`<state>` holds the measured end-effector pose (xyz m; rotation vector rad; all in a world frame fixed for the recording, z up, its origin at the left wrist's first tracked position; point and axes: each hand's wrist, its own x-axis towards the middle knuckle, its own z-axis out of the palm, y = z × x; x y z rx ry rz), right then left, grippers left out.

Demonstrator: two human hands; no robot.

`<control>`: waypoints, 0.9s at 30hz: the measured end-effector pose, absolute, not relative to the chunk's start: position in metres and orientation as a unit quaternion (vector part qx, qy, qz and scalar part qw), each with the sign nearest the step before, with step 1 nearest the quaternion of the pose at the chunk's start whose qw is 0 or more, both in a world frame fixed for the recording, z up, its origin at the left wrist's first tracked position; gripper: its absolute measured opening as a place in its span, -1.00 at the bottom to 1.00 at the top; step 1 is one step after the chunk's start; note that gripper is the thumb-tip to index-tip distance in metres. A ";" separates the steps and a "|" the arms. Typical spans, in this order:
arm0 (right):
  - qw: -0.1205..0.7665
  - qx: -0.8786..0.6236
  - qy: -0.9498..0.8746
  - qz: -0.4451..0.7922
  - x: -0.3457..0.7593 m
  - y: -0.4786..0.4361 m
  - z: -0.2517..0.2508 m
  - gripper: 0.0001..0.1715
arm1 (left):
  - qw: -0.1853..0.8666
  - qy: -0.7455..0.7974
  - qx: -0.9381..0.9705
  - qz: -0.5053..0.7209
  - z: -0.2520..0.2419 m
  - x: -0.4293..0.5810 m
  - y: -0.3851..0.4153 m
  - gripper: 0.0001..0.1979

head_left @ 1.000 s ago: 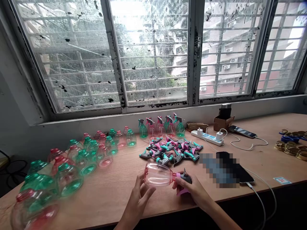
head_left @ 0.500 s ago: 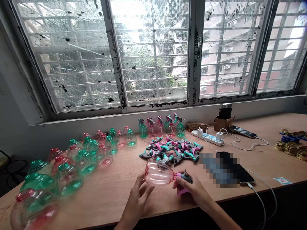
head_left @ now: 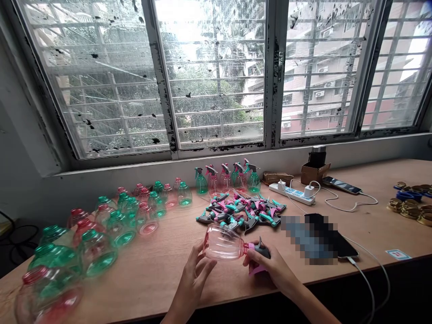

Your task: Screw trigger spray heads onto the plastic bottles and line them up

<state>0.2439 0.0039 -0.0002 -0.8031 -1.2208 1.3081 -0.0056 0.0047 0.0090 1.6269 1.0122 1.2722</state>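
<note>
A clear pink spray bottle [head_left: 222, 243] lies sideways in the air between my hands, above the front of the table. My left hand [head_left: 197, 270] cups its base end, with the fingers behind it and the thumb below. At the neck, my right hand [head_left: 266, 265] grips a grey and pink spray head [head_left: 262, 248] that sits on the bottle's mouth. Whether the collar is fully tightened cannot be seen. Just beyond the bottle lies a pile of loose spray heads [head_left: 243, 209] in grey, pink and teal.
Several open green and pink bottles [head_left: 97, 252] stand along the left side. Bottles fitted with spray heads [head_left: 240, 177] line the window wall. To the right are a power strip [head_left: 293, 193], phones [head_left: 340, 185] with cables, a small box [head_left: 314, 173] and gold-coloured pieces [head_left: 405, 208].
My left fingers have shifted very slightly at the bottle's base. The bottle, spray head and right hand look almost the same as before.
</note>
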 end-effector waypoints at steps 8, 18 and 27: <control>0.556 -0.342 -0.515 0.555 0.244 0.005 -0.002 -0.50 | 0.433 0.378 0.650 0.498 0.016 -0.001 -0.001 -0.51; 0.552 -0.345 -0.522 0.551 0.244 0.005 -0.001 -0.50 | 0.417 0.413 0.646 0.488 0.012 -0.005 0.003 -0.44; 0.551 -0.345 -0.526 0.549 0.244 0.004 -0.001 -0.51 | 0.443 0.389 0.642 0.491 0.011 -0.004 0.003 -0.43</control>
